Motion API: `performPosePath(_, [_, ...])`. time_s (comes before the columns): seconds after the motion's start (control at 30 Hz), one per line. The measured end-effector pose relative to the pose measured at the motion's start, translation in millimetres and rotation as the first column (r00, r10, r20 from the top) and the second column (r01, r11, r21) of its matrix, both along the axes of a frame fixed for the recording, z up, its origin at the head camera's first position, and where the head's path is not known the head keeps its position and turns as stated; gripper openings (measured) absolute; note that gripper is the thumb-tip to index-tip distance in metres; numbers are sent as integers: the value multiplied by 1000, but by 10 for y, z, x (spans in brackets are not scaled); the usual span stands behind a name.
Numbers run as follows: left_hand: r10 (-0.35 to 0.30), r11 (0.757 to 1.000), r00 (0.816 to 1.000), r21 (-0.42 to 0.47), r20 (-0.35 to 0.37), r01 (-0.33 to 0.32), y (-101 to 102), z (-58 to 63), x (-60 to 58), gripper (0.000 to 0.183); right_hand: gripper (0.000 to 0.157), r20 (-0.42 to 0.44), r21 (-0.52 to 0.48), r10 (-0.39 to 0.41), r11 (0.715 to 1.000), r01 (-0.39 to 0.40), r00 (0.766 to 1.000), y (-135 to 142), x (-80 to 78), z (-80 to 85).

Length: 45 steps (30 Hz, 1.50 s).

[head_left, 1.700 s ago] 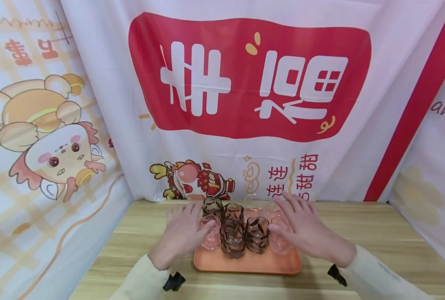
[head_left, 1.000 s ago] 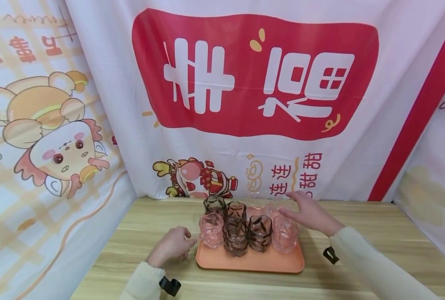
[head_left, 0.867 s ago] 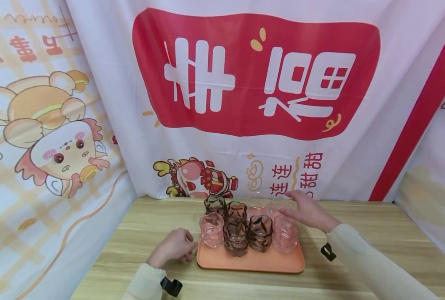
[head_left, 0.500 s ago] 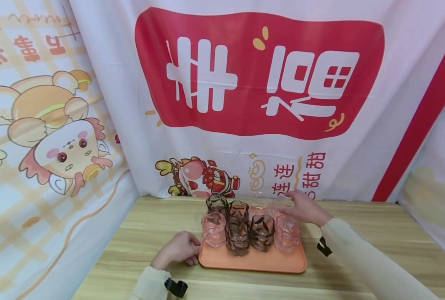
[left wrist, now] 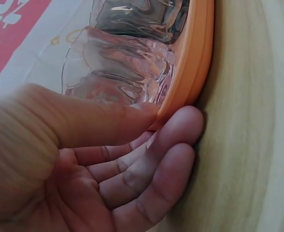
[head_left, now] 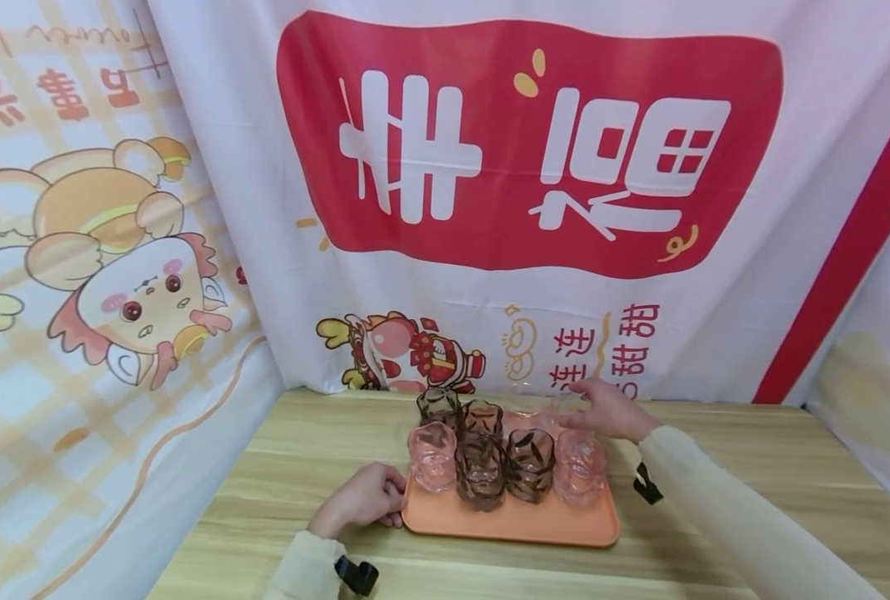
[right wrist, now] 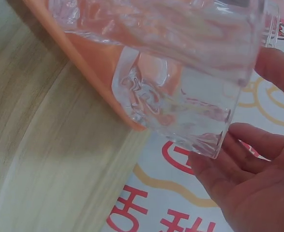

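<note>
An orange tray (head_left: 512, 527) carries several clear and smoky-brown glasses. My left hand (head_left: 366, 498) pinches the tray's left edge, the thumb on the rim and fingertips below it in the left wrist view. At the back right corner my right hand (head_left: 612, 410) holds a clear glass (right wrist: 200, 121) near its rim, thumb on one side and fingers on the other. A clear glass (head_left: 580, 471) stands in front of that hand. Another clear glass (head_left: 432, 458) is nearest my left hand. Brown glasses (head_left: 482, 479) stand in the middle and back left.
The tray lies on a wooden table (head_left: 715, 500). A white cloth (head_left: 722, 333) with red print hangs behind the table's back edge, close to the rear glasses. Printed cloths also hang at the left and right sides.
My left hand moved from above the left glasses down to the tray's left edge and took hold of it. My right hand shifted back to the rear right glass. The head view drifted slightly.
</note>
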State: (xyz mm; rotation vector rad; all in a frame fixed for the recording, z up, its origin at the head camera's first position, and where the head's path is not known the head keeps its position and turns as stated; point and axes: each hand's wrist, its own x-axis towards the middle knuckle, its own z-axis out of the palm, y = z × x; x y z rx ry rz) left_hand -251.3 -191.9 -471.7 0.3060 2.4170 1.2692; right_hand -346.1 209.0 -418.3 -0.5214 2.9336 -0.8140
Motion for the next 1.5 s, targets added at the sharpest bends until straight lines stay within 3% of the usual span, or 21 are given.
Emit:
performPosePath(0.47, [28, 999, 998, 20, 53, -29, 10, 5, 4, 11, 73, 63, 14, -58, 998, 57, 996, -13, -8, -11])
performPosePath(0.83, [14, 1000, 999, 12, 51, -15, -6, -38, -26, 7, 73, 9, 46, -123, 991, 122, 992, -42, 4, -45])
performPosePath(0.97, [13, 1000, 998, -3, 60, -13, -9, -25, -34, 5, 70, -8, 12, -124, 992, 124, 992, -17, 8, -45])
performPosePath(1.27, [24, 999, 995, -25, 98, -22, 1, 39, -20, 6, 68, -160, -24, -117, 993, 114, 980, 221, 9, 109])
performPosePath(1.5, [22, 1000, 995, -21, 100, -20, 10, 40, -24, 7, 73, -151, -15, -147, 989, 147, 977, 411, -31, 152])
